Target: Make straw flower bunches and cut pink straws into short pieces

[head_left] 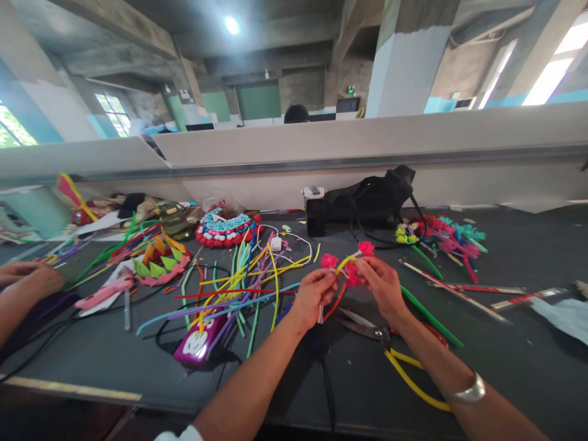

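Black bag (pixel 383 205) before pale partition (pixel 294 142); dark upright object (pixel 315 217), perhaps phone, near bag; ceiling light (pixel 231 25) lit.

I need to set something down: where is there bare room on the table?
Bare tabletop lies between the sticks, pale sheet and bracelet; another between the purple case and edge strip. Crowded: left of the left hand, coloured stems; below the right hand, scissors.

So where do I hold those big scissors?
Hold the scissors by the yellow handles, probably coming from the near side. The handles reach toward the near right, with the right forearm crossing above, while the metal blades point away leftward and look slightly open.
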`<state>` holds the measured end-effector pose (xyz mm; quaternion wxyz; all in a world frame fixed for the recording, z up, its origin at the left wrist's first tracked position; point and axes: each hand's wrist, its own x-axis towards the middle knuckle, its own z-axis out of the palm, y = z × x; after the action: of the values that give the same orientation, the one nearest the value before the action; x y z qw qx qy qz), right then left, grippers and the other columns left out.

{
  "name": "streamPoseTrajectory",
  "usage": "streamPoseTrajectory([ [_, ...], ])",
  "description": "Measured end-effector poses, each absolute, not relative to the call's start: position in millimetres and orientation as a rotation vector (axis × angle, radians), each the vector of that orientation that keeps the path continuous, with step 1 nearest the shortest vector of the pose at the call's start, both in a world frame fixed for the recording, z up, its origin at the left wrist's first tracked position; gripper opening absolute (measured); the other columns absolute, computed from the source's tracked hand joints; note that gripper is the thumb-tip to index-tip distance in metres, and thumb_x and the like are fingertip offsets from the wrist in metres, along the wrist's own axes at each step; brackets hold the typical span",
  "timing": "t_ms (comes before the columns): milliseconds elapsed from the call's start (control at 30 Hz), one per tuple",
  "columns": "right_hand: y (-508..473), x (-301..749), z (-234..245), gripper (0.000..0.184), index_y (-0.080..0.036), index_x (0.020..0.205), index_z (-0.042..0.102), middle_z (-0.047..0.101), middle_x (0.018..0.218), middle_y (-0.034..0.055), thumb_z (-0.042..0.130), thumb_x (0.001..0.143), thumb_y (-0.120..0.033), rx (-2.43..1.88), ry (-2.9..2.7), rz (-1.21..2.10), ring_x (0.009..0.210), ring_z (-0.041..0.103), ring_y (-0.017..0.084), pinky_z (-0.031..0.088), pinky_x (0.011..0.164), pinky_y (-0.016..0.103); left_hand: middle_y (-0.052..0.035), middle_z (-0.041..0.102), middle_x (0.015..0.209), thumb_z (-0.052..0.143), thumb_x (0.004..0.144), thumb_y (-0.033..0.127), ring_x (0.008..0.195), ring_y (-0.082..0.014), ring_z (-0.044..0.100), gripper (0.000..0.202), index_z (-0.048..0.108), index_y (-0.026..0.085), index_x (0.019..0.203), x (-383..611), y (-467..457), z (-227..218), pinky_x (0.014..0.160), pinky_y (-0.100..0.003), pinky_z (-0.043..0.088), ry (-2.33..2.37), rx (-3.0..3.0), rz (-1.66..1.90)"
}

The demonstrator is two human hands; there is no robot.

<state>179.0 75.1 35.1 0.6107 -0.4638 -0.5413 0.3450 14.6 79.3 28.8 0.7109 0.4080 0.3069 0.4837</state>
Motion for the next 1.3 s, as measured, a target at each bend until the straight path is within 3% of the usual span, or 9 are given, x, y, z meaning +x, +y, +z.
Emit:
streamPoseTrajectory([
  [200, 76.5, 177.4, 30.1, 0.026, -0.02, 0.095, 0.066, 0.065, 0.085, 0.0037, 0.061, 0.084, -0.043, -1.057, -1.258, 0.682, 0.077, 0.058, 0.018, 0.047, 0.073, 0.029, 0.0047, 0.05, 0.064, 0.079, 0.063, 0.034, 0.042, 0.0, 0.033, 0.036, 0.058, 0.013, 0.084, 5.3, 92.0, 25.7, 0.039, -0.016, 0.019, 0.593, 0.711, 1.193],
  [333, 76.7, 179.0, 26.0, 0.031, -0.02, 0.106, 0.064, 0.065, 0.102, 0.0072, 0.063, 0.083, -0.041, -1.099, -1.299, 0.502, 0.086, 0.062, 0.022, 0.049, 0.082, 0.035, 0.0049, 0.05, 0.066, 0.078, 0.066, 0.032, 0.044, -0.0013, 0.036, 0.033, 0.058, 0.014, 0.087, 4.0, 92.6, 25.6, 0.039, -0.016, 0.022, 0.555, 0.678, 1.209],
  [500, 65.9, 178.1, 37.0, 0.037, -0.021, 0.117, 0.06, 0.061, 0.111, 0.0088, 0.062, 0.084, -0.036, -1.108, -1.404, 0.092, 0.101, 0.057, 0.024, 0.047, 0.089, 0.041, 0.004, 0.051, 0.067, 0.074, 0.071, 0.029, 0.047, -0.0029, 0.04, 0.028, 0.058, 0.015, 0.089, 7.3, 88.5, 25.8, 0.041, -0.017, 0.027, 0.503, 0.699, 1.185],
  [633, 60.0, 177.6, 43.9, 0.042, -0.022, 0.123, 0.058, 0.062, 0.111, 0.0094, 0.064, 0.083, -0.034, -1.109, -1.473, -0.202, 0.105, 0.053, 0.028, 0.039, 0.096, 0.049, 0.0029, 0.053, 0.068, 0.073, 0.071, 0.03, 0.045, -0.0028, 0.039, 0.028, 0.056, 0.015, 0.088, 10.9, 84.3, 25.9, 0.04, -0.018, 0.024, 0.491, 0.734, 1.152],
  [800, 58.7, 178.0, 46.3, 0.034, -0.024, 0.114, 0.065, 0.058, 0.111, 0.009, 0.067, 0.081, -0.031, -1.103, -1.586, -0.343, 0.104, 0.055, 0.028, 0.036, 0.096, 0.048, 0.0049, 0.049, 0.062, 0.069, 0.076, 0.034, 0.038, -0.0005, 0.029, 0.026, 0.052, 0.016, 0.085, 12.8, 80.1, 27.0, 0.038, -0.018, 0.012, 0.494, 0.786, 1.118],
  [1033, 57.0, 170.9, 46.1, 0.024, -0.027, 0.099, 0.074, 0.047, 0.131, 0.0087, 0.071, 0.078, -0.037, -1.158, -1.75, -0.406, 0.118, 0.047, 0.032, 0.032, 0.1, 0.049, 0.0058, 0.046, 0.057, 0.07, 0.073, 0.045, 0.04, -0.0018, 0.029, 0.035, 0.057, 0.016, 0.088, 17.8, 75.9, 27.6, 0.038, -0.017, 0.013, 0.646, 0.88, 1.169],
  [1300, 65.5, 174.4, 37.7, 0.009, -0.031, 0.086, 0.077, 0.045, 0.133, 0.0058, 0.069, 0.082, -0.03, -1.209, -1.749, -0.47, 0.118, 0.044, 0.033, 0.035, 0.096, 0.051, 0.0084, 0.035, 0.05, 0.072, 0.069, 0.05, 0.04, -0.0025, 0.024, 0.038, 0.058, 0.015, 0.076, 20.1, 69.4, 35.3, 0.038, -0.02, 0.012, 0.736, 0.944, 1.154],
])
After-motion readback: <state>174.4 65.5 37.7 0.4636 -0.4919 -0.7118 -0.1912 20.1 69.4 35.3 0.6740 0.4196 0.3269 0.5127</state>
